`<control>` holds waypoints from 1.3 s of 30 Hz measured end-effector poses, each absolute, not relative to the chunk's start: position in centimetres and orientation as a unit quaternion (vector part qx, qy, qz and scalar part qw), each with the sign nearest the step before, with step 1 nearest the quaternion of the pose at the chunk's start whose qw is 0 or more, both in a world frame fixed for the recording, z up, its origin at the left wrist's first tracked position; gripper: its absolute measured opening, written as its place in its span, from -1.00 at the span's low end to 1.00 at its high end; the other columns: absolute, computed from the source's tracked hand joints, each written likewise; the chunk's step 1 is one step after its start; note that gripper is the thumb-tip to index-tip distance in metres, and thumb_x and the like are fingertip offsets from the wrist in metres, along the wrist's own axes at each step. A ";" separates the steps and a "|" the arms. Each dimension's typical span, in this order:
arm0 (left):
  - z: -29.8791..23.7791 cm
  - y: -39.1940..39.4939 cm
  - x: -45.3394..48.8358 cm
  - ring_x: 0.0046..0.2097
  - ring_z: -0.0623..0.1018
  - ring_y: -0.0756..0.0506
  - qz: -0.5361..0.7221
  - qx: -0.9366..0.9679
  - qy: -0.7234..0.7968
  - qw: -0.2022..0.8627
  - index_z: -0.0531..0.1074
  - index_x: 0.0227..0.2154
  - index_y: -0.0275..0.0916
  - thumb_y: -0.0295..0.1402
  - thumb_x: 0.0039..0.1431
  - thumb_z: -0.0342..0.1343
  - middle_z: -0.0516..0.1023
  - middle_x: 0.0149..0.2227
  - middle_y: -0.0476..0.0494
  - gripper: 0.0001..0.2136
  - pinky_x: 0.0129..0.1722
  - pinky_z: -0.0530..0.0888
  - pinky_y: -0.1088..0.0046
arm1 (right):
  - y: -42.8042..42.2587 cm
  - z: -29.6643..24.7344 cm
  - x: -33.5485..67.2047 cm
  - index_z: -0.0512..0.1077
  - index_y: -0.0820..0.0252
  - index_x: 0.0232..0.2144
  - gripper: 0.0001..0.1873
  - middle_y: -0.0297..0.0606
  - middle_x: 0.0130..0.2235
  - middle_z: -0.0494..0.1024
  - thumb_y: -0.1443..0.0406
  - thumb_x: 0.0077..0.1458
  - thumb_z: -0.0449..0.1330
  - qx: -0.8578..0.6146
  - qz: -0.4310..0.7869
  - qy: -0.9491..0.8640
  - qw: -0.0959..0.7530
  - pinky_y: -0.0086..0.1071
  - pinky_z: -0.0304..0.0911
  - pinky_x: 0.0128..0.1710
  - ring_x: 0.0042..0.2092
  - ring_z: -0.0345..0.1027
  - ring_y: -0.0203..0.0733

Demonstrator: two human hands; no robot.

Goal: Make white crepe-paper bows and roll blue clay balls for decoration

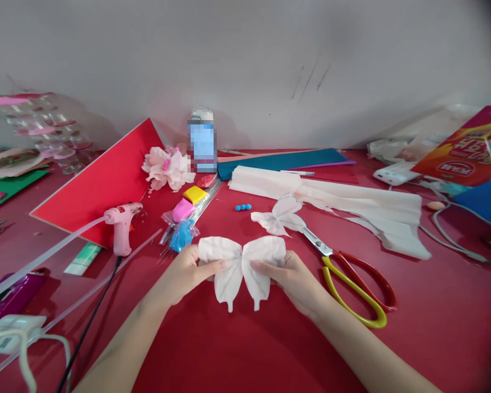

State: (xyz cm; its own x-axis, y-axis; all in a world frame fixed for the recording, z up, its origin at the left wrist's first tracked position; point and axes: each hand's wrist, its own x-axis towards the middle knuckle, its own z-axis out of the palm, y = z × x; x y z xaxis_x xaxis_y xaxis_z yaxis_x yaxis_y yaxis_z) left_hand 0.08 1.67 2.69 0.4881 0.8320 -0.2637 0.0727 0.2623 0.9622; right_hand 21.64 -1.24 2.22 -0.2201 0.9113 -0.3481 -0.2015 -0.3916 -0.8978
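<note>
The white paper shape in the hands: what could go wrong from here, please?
The thin white crepe paper piece is pinched by the left hand and right hand, so pulling may tear its narrow middle. The black cord of the pink glue gun runs beside the left forearm, which could drag the gun. The red-and-yellow scissors lie close to the right hand and could get knocked.

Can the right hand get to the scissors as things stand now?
Probably yes: the right hand is beside the scissors with nothing between them, though it holds the white paper petals.
</note>
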 end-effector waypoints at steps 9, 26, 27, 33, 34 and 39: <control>2.6 1.4 0.7 -0.24 0.55 -0.13 0.326 0.536 0.442 0.642 0.54 -0.29 -0.28 -0.21 0.11 0.13 0.60 -0.32 -0.14 -0.76 -0.19 0.48 0.37 | -1.5 2.1 21.5 0.54 0.17 -0.39 -0.78 -0.26 -0.34 0.58 0.14 -0.01 0.28 -0.460 0.661 -0.392 0.445 -0.32 0.30 -0.25 -0.28 0.42 -0.19; 3.2 1.2 0.8 -0.22 0.57 -0.14 0.306 0.546 0.437 0.647 0.55 -0.39 -0.29 -0.20 0.14 0.10 0.61 -0.35 -0.14 -0.75 -0.22 0.48 0.41 | -1.3 2.0 21.9 0.54 0.17 -0.49 -0.79 -0.30 -0.44 0.55 0.14 -0.01 0.27 -0.450 0.662 -0.424 0.423 -0.29 0.29 -0.22 -0.34 0.41 -0.21; 3.1 1.2 0.8 -0.23 0.57 -0.15 0.305 0.544 0.438 0.647 0.55 -0.38 -0.29 -0.19 0.13 0.10 0.61 -0.36 -0.14 -0.75 -0.23 0.49 0.40 | -1.3 1.9 21.9 0.54 0.17 -0.48 -0.79 -0.30 -0.44 0.55 0.14 -0.01 0.28 -0.451 0.663 -0.423 0.422 -0.30 0.29 -0.22 -0.34 0.41 -0.21; 2.6 1.3 0.7 -0.29 0.55 -0.15 0.310 0.536 0.455 0.639 0.54 -0.42 -0.27 -0.19 0.08 0.14 0.57 -0.45 -0.11 -0.77 -0.32 0.47 0.40 | -1.4 2.0 21.7 0.54 0.17 -0.45 -0.79 -0.29 -0.42 0.56 0.14 -0.03 0.29 -0.456 0.676 -0.398 0.420 -0.32 0.30 -0.26 -0.34 0.42 -0.21; 2.6 1.3 0.7 -0.29 0.55 -0.14 0.314 0.533 0.457 0.639 0.54 -0.42 -0.26 -0.18 0.08 0.14 0.56 -0.47 -0.10 -0.77 -0.32 0.46 0.40 | -1.4 2.1 21.6 0.54 0.18 -0.44 -0.79 -0.28 -0.41 0.57 0.14 -0.03 0.29 -0.457 0.677 -0.392 0.423 -0.33 0.30 -0.27 -0.34 0.42 -0.22; 2.7 1.3 0.9 -0.29 0.55 -0.12 0.331 0.513 0.454 0.649 0.53 -0.41 -0.26 -0.17 0.09 0.14 0.58 -0.42 -0.09 -0.76 -0.28 0.47 0.40 | -1.4 2.6 21.4 0.56 0.18 -0.40 -0.75 -0.25 -0.38 0.58 0.11 -0.04 0.29 -0.446 0.687 -0.368 0.439 -0.36 0.27 -0.31 -0.34 0.41 -0.21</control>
